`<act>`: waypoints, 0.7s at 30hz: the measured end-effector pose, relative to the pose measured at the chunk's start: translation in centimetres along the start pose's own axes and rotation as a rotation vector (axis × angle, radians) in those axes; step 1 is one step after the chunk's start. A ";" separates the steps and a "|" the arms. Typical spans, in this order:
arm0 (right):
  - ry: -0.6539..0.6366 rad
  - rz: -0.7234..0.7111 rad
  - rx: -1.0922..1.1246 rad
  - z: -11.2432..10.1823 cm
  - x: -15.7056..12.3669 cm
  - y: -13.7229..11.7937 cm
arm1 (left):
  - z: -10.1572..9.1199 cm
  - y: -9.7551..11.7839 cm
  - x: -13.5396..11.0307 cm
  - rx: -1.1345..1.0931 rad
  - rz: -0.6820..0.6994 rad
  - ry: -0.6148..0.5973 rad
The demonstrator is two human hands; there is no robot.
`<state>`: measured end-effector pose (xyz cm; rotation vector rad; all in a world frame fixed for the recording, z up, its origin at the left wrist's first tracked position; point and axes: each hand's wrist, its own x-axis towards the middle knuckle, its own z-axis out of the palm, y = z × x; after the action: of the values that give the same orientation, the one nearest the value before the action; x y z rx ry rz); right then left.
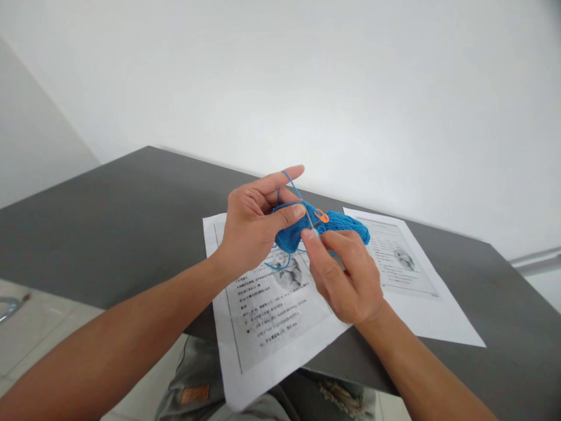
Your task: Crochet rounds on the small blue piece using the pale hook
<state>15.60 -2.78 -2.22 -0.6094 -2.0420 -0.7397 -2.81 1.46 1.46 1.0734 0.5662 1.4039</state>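
Observation:
My left hand [256,225] pinches a piece of blue crochet work [339,225] between thumb and fingers, with the blue yarn [290,182] running over its raised forefinger. My right hand [346,272] is closed on a thin metal crochet hook [309,219], whose tip sits in the blue fabric. An orange stitch marker [321,216] is clipped to the top edge of the work. Both hands hover above a printed sheet.
Two printed paper sheets [267,327] [407,263] lie on a dark grey table [131,222]; the near sheet hangs over the front edge. My lap in grey trousers [197,386] shows below. A white wall stands behind.

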 end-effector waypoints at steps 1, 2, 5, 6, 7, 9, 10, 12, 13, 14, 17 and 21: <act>0.016 0.018 0.044 0.1 0.0 0.0 | 0.0 0.0 0.0 -0.020 -0.007 -0.015; 0.031 0.046 0.094 0.1 0.0 0.0 | 0.0 0.0 0.1 -0.044 -0.019 -0.029; 0.072 0.172 0.223 0.2 0.3 -0.5 | 0.2 -0.2 0.1 -0.121 -0.050 -0.051; 0.088 0.230 0.261 0.2 0.5 -0.7 | 0.3 -0.3 0.1 -0.139 -0.048 -0.051; 0.103 0.288 0.296 0.2 0.6 -0.9 | 0.3 -0.4 0.2 -0.150 -0.038 -0.047; 0.130 0.386 0.356 0.2 0.7 -1.2 | 0.2 -0.8 0.3 -0.161 -0.006 -0.035; 0.136 0.427 0.378 0.3 0.7 -1.4 | 0.2 -1.0 0.3 -0.162 0.010 -0.029; 0.140 0.494 0.411 0.5 0.7 -1.7 | 0.2 -1.3 0.3 -0.150 0.038 -0.024; 0.146 0.530 0.436 0.6 0.8 -1.9 | 0.2 -1.4 0.2 -0.135 0.056 -0.022; 0.157 0.575 0.469 0.8 0.9 -2.0 | 0.3 -1.4 0.1 -0.111 0.074 -0.017; 0.255 0.726 0.619 1.4 1.3 -2.5 | 0.6 -1.5 -0.3 -0.018 0.117 0.014; 0.197 0.637 0.519 1.4 1.6 -2.2 | 0.7 -1.5 -0.4 -0.032 0.088 0.017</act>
<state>12.54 -3.15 -2.18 -0.7788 -1.6181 0.1034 -1.51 1.12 0.35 1.0729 0.5117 1.4953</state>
